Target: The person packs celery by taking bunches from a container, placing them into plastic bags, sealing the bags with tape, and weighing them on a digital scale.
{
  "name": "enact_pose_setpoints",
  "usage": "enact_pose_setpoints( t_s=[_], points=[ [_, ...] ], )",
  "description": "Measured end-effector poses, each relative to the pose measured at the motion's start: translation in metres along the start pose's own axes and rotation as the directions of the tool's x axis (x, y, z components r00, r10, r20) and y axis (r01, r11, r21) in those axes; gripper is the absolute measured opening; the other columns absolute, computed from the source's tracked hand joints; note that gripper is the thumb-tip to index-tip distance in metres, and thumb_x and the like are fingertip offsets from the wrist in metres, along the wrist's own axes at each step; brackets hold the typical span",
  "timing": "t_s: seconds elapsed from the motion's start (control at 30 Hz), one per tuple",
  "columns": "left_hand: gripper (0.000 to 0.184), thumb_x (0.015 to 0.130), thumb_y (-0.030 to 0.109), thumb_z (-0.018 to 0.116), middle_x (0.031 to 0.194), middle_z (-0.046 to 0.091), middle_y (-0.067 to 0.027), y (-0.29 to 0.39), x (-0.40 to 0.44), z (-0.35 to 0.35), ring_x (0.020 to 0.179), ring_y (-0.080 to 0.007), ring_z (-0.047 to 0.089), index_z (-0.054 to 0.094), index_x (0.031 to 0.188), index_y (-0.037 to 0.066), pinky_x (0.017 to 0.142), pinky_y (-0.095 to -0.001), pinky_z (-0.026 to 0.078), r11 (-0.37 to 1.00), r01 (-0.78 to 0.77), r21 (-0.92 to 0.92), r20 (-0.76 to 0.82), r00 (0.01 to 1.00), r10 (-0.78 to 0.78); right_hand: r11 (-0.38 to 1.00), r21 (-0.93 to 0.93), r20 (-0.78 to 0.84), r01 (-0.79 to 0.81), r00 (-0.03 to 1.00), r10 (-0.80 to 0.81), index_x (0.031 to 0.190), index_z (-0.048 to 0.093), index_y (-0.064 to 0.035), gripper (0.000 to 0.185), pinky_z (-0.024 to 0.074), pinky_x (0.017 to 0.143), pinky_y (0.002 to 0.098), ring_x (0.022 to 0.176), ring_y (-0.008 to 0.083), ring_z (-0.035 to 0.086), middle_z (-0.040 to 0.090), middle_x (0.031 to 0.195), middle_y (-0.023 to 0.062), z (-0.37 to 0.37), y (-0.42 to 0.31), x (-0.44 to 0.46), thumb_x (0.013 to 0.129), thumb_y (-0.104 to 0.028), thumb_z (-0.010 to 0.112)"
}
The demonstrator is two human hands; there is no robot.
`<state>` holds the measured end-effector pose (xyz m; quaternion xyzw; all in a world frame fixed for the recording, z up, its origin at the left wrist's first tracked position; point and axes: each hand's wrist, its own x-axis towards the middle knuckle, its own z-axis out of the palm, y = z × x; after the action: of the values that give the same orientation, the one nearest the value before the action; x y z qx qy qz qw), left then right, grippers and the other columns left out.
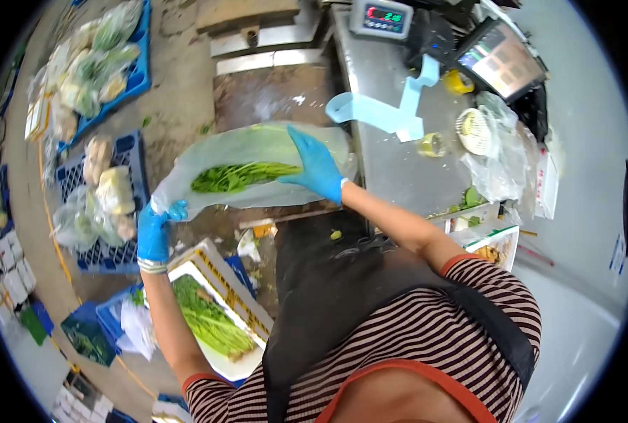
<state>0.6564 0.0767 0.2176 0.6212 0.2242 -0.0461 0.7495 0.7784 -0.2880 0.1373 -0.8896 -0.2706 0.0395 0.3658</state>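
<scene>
A clear plastic bag [257, 144] with leafy green vegetables [240, 176] inside stretches sideways in front of me. My left hand [157, 233], in a blue glove, is closed on the bag's left end. Blue-gloved too, my right hand [315, 166] lies against the right part of the bag, beside the stem ends. Its thumb and fingers are spread wide apart.
On the right, a steel table [391, 173] bears a scale [381, 17], blue tape strip [377, 113], tape roll [432, 145] and monitor [501, 58]. A foam box [254, 317] of greens stands below my left arm. Blue pallets [134, 169] with bagged vegetables are at left.
</scene>
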Motion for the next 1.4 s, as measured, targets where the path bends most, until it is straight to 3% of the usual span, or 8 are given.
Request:
enact_pose_setpoints(
  t_s=[0.4,0.57,0.7,0.87,1.07,1.1,1.23,1.4],
  points=[
    [0.021,0.085,0.006,0.057,0.105,0.067,-0.0128,0.043,-0.055,-0.033,0.101,-0.0236,0.062,0.067,0.101,-0.002,0.101,-0.0371,0.044,0.927,-0.375,-0.021,-0.371,0.864,0.341,0.86,-0.41,0.011,-0.304,0.941,0.338,0.13,0.051,-0.003,0.05,0.053,0.078,0.0439,0.086,0.0412,0.066,0.067,0.102,0.0216,-0.073,0.114,0.002,0.083,-0.016,0.062],
    [0.026,0.09,0.005,0.055,0.113,0.067,-0.0134,0.021,-0.059,-0.006,0.106,-0.0209,0.062,0.065,0.112,-0.004,0.1,-0.0332,0.042,0.938,-0.01,0.346,-0.389,0.908,0.153,0.316,0.227,0.61,-0.921,0.387,0.691,0.107,0.069,-0.0003,0.037,0.0529,0.081,0.0304,0.087,0.0208,0.068,0.071,0.101,0.013,-0.119,0.091,-0.067,0.084,-0.03,0.069],
    [0.03,0.089,0.001,0.052,0.122,0.064,-0.0159,0.064,-0.088,0.045,0.109,-0.0221,0.061,0.063,0.117,-0.004,0.1,-0.035,0.043,0.975,-0.069,0.212,-0.189,0.976,0.11,0.358,0.656,0.583,-0.664,0.747,0.319,0.114,0.066,0.0011,0.033,0.0473,0.088,0.0245,0.094,0.0111,0.063,0.07,0.102,0.0071,-0.127,-0.033,-0.035,0.092,-0.023,0.066],
    [0.057,0.081,-0.012,0.042,0.147,0.042,-0.0161,0.05,-0.08,0.107,0.13,-0.0301,0.049,0.049,0.137,0.0,0.111,-0.0448,0.037,0.965,-0.124,-0.231,0.072,0.987,0.144,0.206,0.55,0.802,-0.809,0.581,0.141,0.138,0.044,0.0036,0.052,0.0403,0.105,0.0337,0.123,0.0174,0.051,0.05,0.138,0.0097,-0.12,-0.108,-0.015,0.092,-0.011,0.061],
    [0.039,0.1,0.009,0.042,0.138,0.049,-0.0045,-0.091,-0.037,0.152,0.121,-0.0194,0.049,0.047,0.139,0.004,0.106,-0.0327,0.038,0.969,-0.238,0.069,0.017,0.971,0.238,-0.164,0.728,0.68,-0.666,0.732,0.045,0.136,0.047,-0.0025,0.053,0.046,0.093,0.0302,0.108,0.0162,0.057,0.057,0.124,0.0078,-0.01,-0.095,-0.011,0.086,-0.012,0.062],
    [0.039,0.104,0.02,0.041,0.13,0.053,-0.0052,-0.103,-0.031,0.168,0.113,-0.0165,0.051,0.045,0.139,0.004,0.101,-0.0316,0.041,0.732,0.003,-0.681,-0.003,1.0,-0.008,-0.201,0.743,0.662,-0.639,0.746,0.071,0.133,0.051,-0.0029,0.049,0.047,0.091,0.0305,0.106,0.0165,0.058,0.059,0.121,0.0079,-0.004,-0.098,-0.01,0.085,-0.011,0.062],
    [0.058,0.101,0.036,0.046,0.129,0.054,-0.0078,-0.082,-0.023,0.17,0.11,-0.0182,0.053,0.032,0.149,0.007,0.098,-0.0321,0.043,0.769,0.082,-0.634,0.123,0.992,-0.005,0.804,0.384,0.556,-0.455,0.808,0.192,0.099,0.068,-0.0062,0.023,0.052,0.073,0.0354,0.08,0.0206,0.066,0.069,0.088,0.0127,-0.018,-0.105,0.009,0.081,-0.02,0.066],
    [0.072,0.096,0.047,0.051,0.129,0.051,-0.0068,-0.05,-0.028,0.166,0.105,-0.0197,0.053,0.024,0.154,0.012,0.093,-0.0343,0.048,0.827,0.19,-0.529,0.408,0.912,0.052,0.984,-0.141,0.626,0.108,0.78,0.004,0.104,0.071,-0.0123,0.032,0.0525,0.072,0.0354,0.077,0.0288,0.065,0.069,0.094,0.0139,-0.055,-0.124,0.026,0.076,-0.028,0.071]
  ],
)
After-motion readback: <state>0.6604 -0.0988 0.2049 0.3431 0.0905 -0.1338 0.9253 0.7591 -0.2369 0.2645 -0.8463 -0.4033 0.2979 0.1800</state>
